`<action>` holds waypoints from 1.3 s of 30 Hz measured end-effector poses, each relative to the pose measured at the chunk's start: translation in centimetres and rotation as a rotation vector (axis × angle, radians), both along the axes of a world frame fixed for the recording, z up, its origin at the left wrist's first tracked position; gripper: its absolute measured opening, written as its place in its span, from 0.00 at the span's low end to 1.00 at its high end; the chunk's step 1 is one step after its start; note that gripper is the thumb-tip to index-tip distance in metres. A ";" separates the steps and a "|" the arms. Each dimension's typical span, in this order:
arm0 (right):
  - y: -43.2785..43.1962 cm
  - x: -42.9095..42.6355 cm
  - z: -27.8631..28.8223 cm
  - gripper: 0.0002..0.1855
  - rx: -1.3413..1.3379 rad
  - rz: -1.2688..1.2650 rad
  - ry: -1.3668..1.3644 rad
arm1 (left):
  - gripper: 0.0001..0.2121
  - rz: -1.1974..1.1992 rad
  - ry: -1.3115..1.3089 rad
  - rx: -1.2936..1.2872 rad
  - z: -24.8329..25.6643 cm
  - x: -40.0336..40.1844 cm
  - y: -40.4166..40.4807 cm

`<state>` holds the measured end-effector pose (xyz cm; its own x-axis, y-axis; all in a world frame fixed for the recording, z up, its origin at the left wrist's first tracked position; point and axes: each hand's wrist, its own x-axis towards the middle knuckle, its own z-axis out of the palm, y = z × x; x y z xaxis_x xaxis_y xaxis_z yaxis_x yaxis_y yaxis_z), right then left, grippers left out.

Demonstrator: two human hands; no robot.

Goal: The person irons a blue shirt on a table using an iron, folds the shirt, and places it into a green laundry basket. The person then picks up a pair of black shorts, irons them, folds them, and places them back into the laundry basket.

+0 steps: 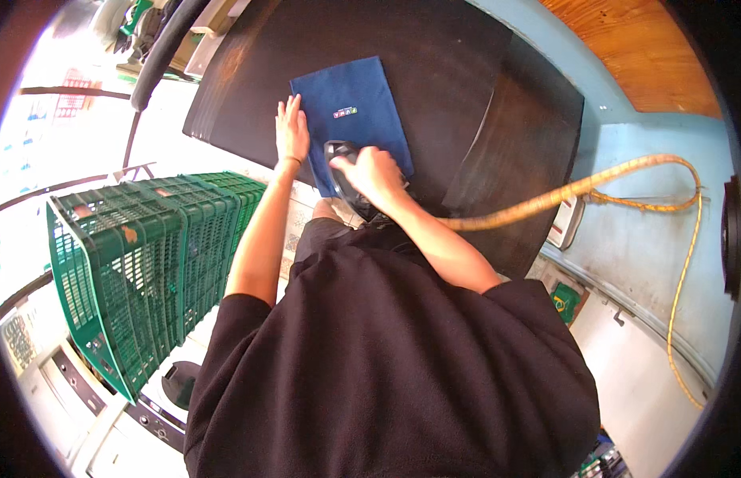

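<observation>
A folded dark blue cloth (352, 86) with a small multicoloured printed mark lies on a black-covered table (442, 77). My left hand (293, 130) rests flat along the cloth's left edge, fingers extended and holding nothing. Gripped in my right hand (376, 174) is a black clothes iron (339, 148), over the near part of the cloth. My hand and forearm hide some of the iron, and blur softens its outline. From near the iron, a cord in a yellowish woven sleeve (525, 206) runs right towards the wall.
Green plastic crates (137, 239) stand to my left, close to my left arm. Below them are white appliances with control knobs (152, 421). A dark padded bar (167, 57) slants at the upper left. The light blue wall (639, 239) bounds the right side, where the cord loops and hangs.
</observation>
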<state>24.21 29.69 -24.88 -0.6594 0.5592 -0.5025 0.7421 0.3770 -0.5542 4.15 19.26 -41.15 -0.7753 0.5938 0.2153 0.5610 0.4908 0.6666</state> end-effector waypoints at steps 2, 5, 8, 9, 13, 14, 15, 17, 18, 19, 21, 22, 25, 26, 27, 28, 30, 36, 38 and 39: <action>2.6 2.5 -0.9 0.39 0.059 -0.162 -0.012 | 0.23 0.038 0.090 -0.102 0.9 6.0 -0.9; 6.9 6.2 -4.2 0.38 0.118 -0.342 -0.070 | 0.33 -0.057 0.021 -0.287 -0.9 13.4 -3.2; 9.6 9.1 -4.5 0.39 0.277 -0.455 -0.047 | 0.39 0.006 0.084 -0.334 -2.1 15.0 -4.9; 10.7 9.8 -4.2 0.40 0.285 -0.476 -0.058 | 0.39 0.082 0.047 -0.303 -1.7 15.1 -5.3; 16.4 14.1 -3.9 0.42 0.336 -0.685 -0.095 | 0.30 0.363 -0.008 -0.199 -0.1 15.0 -4.8; 17.4 14.9 -4.4 0.43 0.393 -0.727 -0.098 | 0.25 0.426 -0.098 -0.213 0.7 14.9 -5.0; 17.8 15.2 -4.8 0.42 0.434 -0.764 -0.081 | 0.21 0.427 -0.223 -0.112 -0.2 14.5 -5.6; 16.3 14.3 -4.8 0.40 0.754 -0.679 -0.180 | 0.20 0.398 -0.190 -0.042 -2.5 14.2 -6.8; 15.4 14.1 -4.9 0.40 0.760 -0.673 -0.184 | 0.22 0.406 -0.222 -0.125 -2.4 14.9 -6.0; 14.5 13.7 -5.2 0.38 0.976 -0.568 -0.084 | 0.23 0.412 -0.256 -0.158 -2.3 15.2 -5.3; 11.5 11.3 -4.9 0.33 1.028 -0.382 -0.015 | 0.26 0.453 -0.347 -0.207 -2.8 15.4 -4.8; 9.5 9.8 -4.0 0.29 0.785 -0.261 0.006 | 0.26 0.476 -0.349 -0.198 -3.4 15.2 -4.9; 6.7 6.4 -9.7 0.31 0.282 -0.197 0.100 | 0.26 0.603 -0.440 -0.235 -4.5 14.4 -4.2; 6.1 6.0 -11.1 0.35 0.257 -0.212 0.066 | 0.26 0.609 -0.446 -0.219 -3.6 14.4 -3.5; 6.0 5.8 -11.7 0.34 0.250 -0.275 0.026 | 0.24 0.540 -0.531 -0.264 -2.1 14.4 -2.9; 5.7 5.3 -11.9 0.33 0.239 -0.333 -0.006 | 0.22 0.476 -0.608 -0.306 -0.9 14.2 -2.8; 7.3 4.9 -13.5 0.28 -0.048 -0.334 0.013 | 0.23 0.510 -0.695 -0.158 -0.3 13.5 -3.3; 4.2 5.6 -5.1 0.17 -0.892 -0.493 0.331 | 0.17 0.488 -1.349 0.602 4.4 13.3 -10.4; 3.4 7.0 -2.0 0.37 -0.792 -0.526 0.438 | 0.20 0.423 -1.261 0.516 11.6 13.7 -12.4; 2.7 7.0 0.1 0.42 -0.740 -0.495 0.433 | 0.18 0.330 -1.285 0.546 14.8 13.6 -14.3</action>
